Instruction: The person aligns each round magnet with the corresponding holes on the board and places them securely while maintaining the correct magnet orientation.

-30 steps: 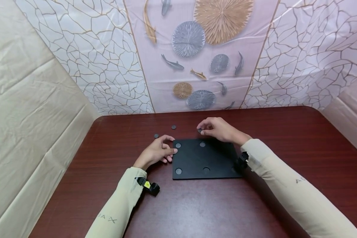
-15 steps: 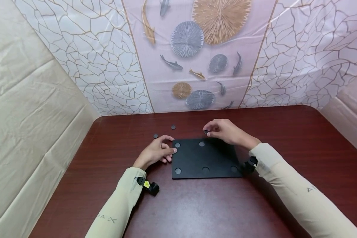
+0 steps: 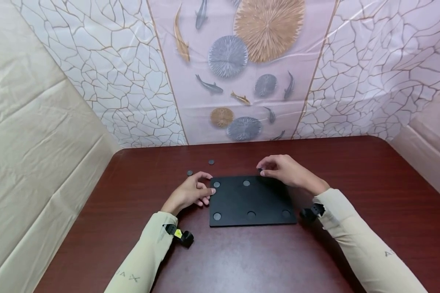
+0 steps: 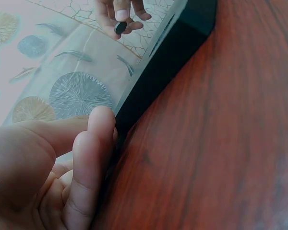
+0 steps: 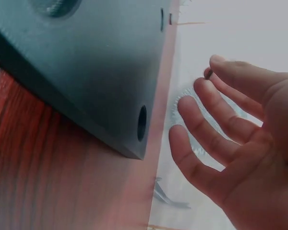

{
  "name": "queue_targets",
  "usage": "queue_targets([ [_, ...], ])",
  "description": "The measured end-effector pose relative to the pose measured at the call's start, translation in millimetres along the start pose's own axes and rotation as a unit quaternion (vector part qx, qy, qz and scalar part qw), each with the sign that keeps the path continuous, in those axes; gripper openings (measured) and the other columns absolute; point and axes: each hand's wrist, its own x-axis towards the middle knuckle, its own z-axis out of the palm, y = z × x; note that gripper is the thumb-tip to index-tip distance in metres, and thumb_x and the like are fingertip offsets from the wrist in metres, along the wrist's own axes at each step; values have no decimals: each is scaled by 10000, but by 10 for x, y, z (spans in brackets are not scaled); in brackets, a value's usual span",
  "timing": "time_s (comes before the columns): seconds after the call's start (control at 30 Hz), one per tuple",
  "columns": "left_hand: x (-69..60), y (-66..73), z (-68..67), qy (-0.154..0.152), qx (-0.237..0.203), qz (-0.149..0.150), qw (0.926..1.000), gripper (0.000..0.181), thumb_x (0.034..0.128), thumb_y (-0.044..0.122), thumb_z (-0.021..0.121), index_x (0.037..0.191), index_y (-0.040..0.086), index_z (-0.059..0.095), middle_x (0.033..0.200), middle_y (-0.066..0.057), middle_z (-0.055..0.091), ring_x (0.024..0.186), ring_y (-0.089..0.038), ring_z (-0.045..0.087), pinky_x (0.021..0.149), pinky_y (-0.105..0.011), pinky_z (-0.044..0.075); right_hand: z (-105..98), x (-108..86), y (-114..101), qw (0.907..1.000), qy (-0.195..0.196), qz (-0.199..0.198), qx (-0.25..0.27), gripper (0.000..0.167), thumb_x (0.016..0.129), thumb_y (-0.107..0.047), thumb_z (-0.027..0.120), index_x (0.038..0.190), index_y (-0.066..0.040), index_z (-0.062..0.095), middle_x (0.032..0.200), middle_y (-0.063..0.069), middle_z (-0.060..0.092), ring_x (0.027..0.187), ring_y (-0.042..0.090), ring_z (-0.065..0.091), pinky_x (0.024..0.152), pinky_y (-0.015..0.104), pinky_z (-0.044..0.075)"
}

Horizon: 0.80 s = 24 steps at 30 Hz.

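On the left a creased beige cloth (image 3: 33, 122) slopes down past the red-brown tabletop (image 3: 124, 228), and a patterned cloth (image 3: 124, 73) with printed fish and round shapes hangs behind. A pale sleeve (image 3: 144, 248) comes in from the near left, a black device with a yellow patch (image 3: 185, 238) strapped at its cuff. The person's left hand (image 3: 188, 193) rests at the left edge of a black board (image 3: 236, 203); its grip is spread, the thumb touching the edge, the index finger reaching to the far left corner and the other fingers loosely bent alongside. Just beyond this hand lies one dark disc (image 3: 189, 173) on the tabletop, and a second disc (image 3: 211, 162) sits a little farther back and to the right.

The board lies flat, with round spots along its near and far sides; I can't tell which are filled. At its far right corner there is a dark round recess (image 5: 142, 123). The right hand (image 3: 287, 169) is near the board's far edge, its grip pinching a small dark disc (image 4: 120, 28) between thumb and fingertip, raised apart from the board. Behind it follow another black wrist device (image 3: 313, 211) and the right sleeve (image 3: 363, 240).
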Motion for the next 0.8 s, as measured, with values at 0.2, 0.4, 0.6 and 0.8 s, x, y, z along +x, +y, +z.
queue_targets([
  [0.2, 4, 16, -5, -44, 44, 59, 10000, 472, 1009, 114, 731, 1423, 110, 503, 780, -81, 651, 587, -148, 667, 533, -246, 549, -72, -90, 28, 9998, 80, 196, 68, 192, 1029, -168, 712, 1183, -63, 758, 1024, 8, 749, 932, 183, 662, 858, 405, 533],
  [0.4, -12, 10, -18, 0, 36, -9, 10000, 467, 1004, 106, 736, 1412, 124, 510, 781, -85, 650, 582, -152, 666, 526, -244, 546, -103, -166, 38, 9992, 147, 312, 200, 201, 1033, -180, 712, 1184, -53, 753, 1006, 16, 738, 926, 182, 655, 854, 387, 527],
  [0.6, -15, -11, -7, -23, 33, -8, 10000, 475, 1008, 112, 733, 1423, 114, 503, 784, -85, 650, 585, -150, 667, 532, -244, 550, -126, -221, 113, 9989, 169, 416, 138, 183, 1027, -171, 718, 1173, -66, 758, 994, 11, 735, 922, 176, 656, 835, 361, 527],
  [0.8, -21, -4, -7, -51, 42, 64, 10000, 483, 1015, 114, 723, 1436, 80, 487, 786, -84, 647, 585, -140, 662, 531, -240, 545, -105, -233, 173, 9988, 104, 470, 40, 158, 1007, -139, 736, 1145, -71, 767, 973, 12, 733, 883, 170, 651, 797, 345, 519],
])
